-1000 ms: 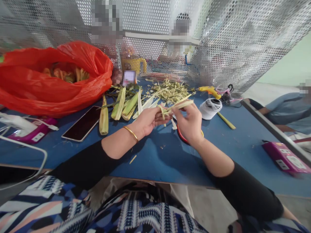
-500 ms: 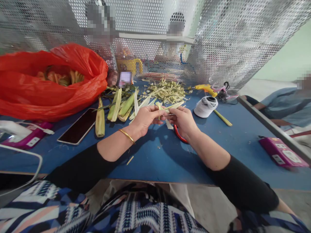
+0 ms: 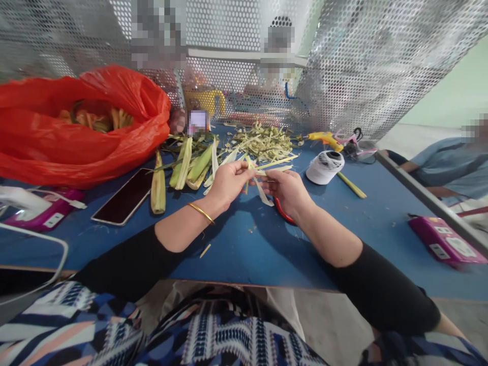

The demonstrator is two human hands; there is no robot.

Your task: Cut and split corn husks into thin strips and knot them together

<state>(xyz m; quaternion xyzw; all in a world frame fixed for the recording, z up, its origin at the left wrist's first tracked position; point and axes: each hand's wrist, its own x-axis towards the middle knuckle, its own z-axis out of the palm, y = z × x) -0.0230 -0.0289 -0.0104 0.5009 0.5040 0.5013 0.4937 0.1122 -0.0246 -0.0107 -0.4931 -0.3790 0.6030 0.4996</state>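
Pale green corn husk strips [image 3: 272, 164] cross between my two hands above the blue table. My left hand [image 3: 231, 182], with a gold bangle at the wrist, pinches the strips where they meet. The thumb and fingers of my right hand [image 3: 285, 188] are closed on a strip just to the right. One whitish strip hangs down between the hands. Under my right hand lies something with a red curved handle [image 3: 284, 212], mostly hidden. Beyond my hands is a heap of husk shreds [image 3: 265, 142], and left of them lie whole husks [image 3: 199, 166].
A red plastic bag [image 3: 125, 157] fills the back left, near a phone [image 3: 124, 198] and a purple power strip [image 3: 63, 206]. White thread spool [image 3: 324, 170], yellow glue gun [image 3: 326, 139] and a second purple power strip [image 3: 446, 239] are on the right. A perforated metal screen [image 3: 343, 76] stands behind.
The strips between my fingers have spread apart, and the whitish one hangs further out below. My hands have stayed nearly in place.
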